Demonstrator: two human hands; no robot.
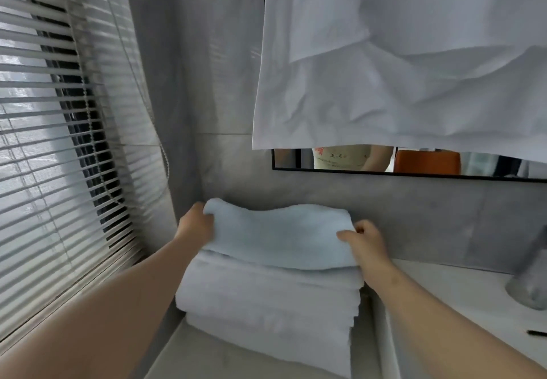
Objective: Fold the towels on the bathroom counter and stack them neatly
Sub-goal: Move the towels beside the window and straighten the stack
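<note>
Fingers [346, 236] of the right hand [362, 245] curl over the right end of the pale blue towel [275, 236], and the left hand [195, 224] grips its left end, with that corner raised a little. Folded flat, the towel runs lengthwise left to right along the back wall, on top of the stack of white towels [266, 298] (also folded) on the counter [444, 290]. Blinds [44, 141] hang at the left, and a white cloth [399, 67] covers most of the mirror [488, 168] above

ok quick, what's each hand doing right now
left hand: gripping the left end of the blue towel
right hand: gripping its right end
</note>
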